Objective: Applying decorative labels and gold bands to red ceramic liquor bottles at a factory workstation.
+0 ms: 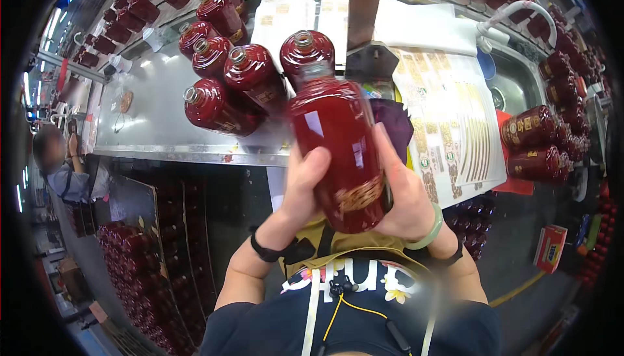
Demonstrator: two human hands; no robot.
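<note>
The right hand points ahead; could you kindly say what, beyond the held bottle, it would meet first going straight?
Probably the dark purple item just ahead of the right hand, though depth is unclear.

Red bottle (338, 161) — fingers (394, 166) around it, steel counter (156, 112)

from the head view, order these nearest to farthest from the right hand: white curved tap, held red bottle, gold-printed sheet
1. Held red bottle: touching the right hand, on its left.
2. Gold-printed sheet: on the bench, ahead and slightly right.
3. White curved tap: farthest, upper right, beyond the sheet.
</note>
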